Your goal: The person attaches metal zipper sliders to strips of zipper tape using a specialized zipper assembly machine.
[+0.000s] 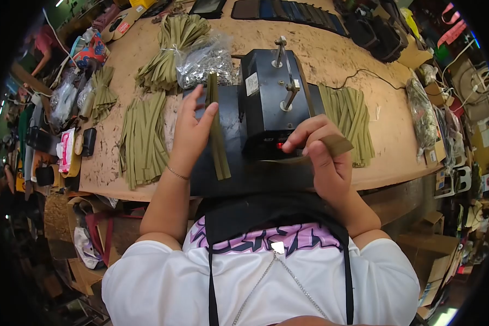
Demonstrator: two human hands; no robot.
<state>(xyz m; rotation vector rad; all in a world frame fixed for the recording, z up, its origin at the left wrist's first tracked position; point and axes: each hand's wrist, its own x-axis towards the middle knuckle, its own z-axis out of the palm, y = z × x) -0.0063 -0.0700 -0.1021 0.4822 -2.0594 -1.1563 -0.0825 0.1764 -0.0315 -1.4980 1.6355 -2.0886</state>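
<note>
My right hand (328,155) is closed around an olive zipper strip (337,143), one end sticking out past the fingers and the rest hanging low in front of the black machine (269,89). A small red light (280,145) glows on the machine's front, close to my index fingertip. My left hand (193,122) is open, fingers apart and pointing away from me. Beside its thumb, another olive zipper strip (218,144) lies lengthwise on the black board (193,174); the thumb overlaps it in this view.
Piles of olive strips lie left (144,138) and right (350,122) of the machine. Behind my left hand are a tied bundle (174,49) and a clear bag of metal parts (206,62). A black cable (369,73) crosses the table at right. Another person (43,46) is at far left.
</note>
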